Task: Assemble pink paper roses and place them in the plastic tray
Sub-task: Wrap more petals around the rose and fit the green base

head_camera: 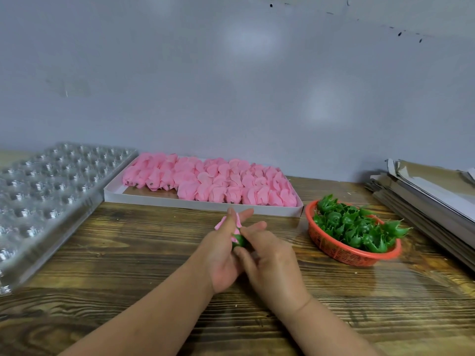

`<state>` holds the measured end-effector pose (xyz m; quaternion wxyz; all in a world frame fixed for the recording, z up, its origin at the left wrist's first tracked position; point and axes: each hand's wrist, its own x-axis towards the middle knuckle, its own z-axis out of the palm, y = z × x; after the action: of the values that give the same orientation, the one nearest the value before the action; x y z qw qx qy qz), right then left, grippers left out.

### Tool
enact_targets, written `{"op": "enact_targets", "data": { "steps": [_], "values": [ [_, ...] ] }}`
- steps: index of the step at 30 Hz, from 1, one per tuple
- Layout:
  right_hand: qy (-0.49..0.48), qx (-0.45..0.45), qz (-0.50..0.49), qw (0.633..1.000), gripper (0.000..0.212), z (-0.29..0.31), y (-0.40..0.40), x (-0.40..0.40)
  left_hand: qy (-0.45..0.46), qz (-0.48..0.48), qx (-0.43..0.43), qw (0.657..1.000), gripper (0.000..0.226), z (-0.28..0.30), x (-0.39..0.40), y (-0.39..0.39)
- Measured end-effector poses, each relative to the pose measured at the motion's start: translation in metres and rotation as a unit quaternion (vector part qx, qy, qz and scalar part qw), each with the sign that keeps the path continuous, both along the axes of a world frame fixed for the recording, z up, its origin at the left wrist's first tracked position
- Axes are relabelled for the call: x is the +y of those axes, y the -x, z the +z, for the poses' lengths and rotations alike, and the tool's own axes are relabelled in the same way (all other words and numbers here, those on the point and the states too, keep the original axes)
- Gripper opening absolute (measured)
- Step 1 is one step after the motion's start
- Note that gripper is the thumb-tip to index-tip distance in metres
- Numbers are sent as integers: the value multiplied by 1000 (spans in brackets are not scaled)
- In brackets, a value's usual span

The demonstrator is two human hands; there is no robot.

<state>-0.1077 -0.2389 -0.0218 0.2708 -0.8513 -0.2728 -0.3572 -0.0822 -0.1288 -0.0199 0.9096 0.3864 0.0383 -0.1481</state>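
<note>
Both hands meet over the middle of the dark, wood-grained desk point(128, 253); the left hand point(223, 255) lies palm-up with its fingers stretched forward, and a pink paper rose head point(223, 223) sits between those fingers, partly hidden behind them; just below the pink petals a small green plastic calyx point(240, 241) shows, pinched between the thumb and fingers of the right hand point(272, 263), whose forefinger points forward; the calyx touches the base of the rose, though how far the two are joined I cannot tell.

Along the desk's far edge, against the grey wall, stands a shallow white cardboard box point(205, 204) filled with rows of loose pink paper rose heads point(213, 183); its near-left part shows bare brown card.

At the left edge of the desk lies the clear plastic tray point(38, 191) moulded with rows of round cups; its near end runs out of view, and no pink shows in the cups that can be seen.

Near the right edge, just beside the box's near-right corner, an orange-red plastic mesh basket point(344, 253) holds a heap of green calyxes point(357, 227); beyond it, at the right edge, rests a stack of flat grey-brown cardboard sheets point(426, 191).
</note>
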Motion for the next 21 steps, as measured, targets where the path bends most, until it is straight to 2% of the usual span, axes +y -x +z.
{"op": "enact_targets", "data": {
  "steps": [2, 4, 6, 9, 12, 16, 21],
  "values": [
    [35, -39, -15, 999, 29, 0, 1, 2, -5, -4, 3, 1000, 44, 0, -1, 0],
    [50, -34, -16, 998, 25, 1, 0, 3, -15, -6, 6, 1000, 46, -1, -2, 0],
    [10, 27, -10, 1000, 21, 1, 0, 4, -20, -9, 7, 1000, 47, -2, -4, 0],
    [-122, 162, 22, 979, 21, 0, -2, 3, -7, -22, -4, 1000, 47, -4, -4, 0],
    [-254, 256, 88, 929, 21, 7, -4, 2, 12, -41, -35, 998, 47, -7, -1, -1],
    [-355, 332, 161, 859, 23, 12, -3, -2, 35, -72, -77, 994, 31, -8, 3, 0],
    [-448, 413, 223, 761, 29, 15, -3, -3, 13, -123, -139, 982, 60, -7, 6, -1]
  ]
}}
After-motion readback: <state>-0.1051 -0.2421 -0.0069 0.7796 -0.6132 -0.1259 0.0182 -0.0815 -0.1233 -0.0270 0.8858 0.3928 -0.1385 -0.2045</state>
